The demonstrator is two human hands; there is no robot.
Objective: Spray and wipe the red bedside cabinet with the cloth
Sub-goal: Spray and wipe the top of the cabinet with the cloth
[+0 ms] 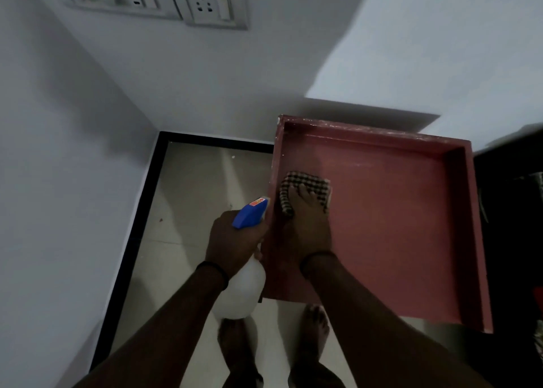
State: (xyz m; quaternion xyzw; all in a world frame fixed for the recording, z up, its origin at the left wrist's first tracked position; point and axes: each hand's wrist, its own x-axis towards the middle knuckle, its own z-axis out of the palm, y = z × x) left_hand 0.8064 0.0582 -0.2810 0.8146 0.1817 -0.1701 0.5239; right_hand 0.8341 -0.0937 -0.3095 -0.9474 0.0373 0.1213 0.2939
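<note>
Directly beneath the fingers [304, 194], the cloth [296, 179]

No legible text; red sticker [256, 202] on spray bottle [244, 290] too blurred for reading.

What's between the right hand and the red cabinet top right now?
The checked cloth: in the head view the right hand presses it flat onto the red cabinet top, near its left rim.
</note>
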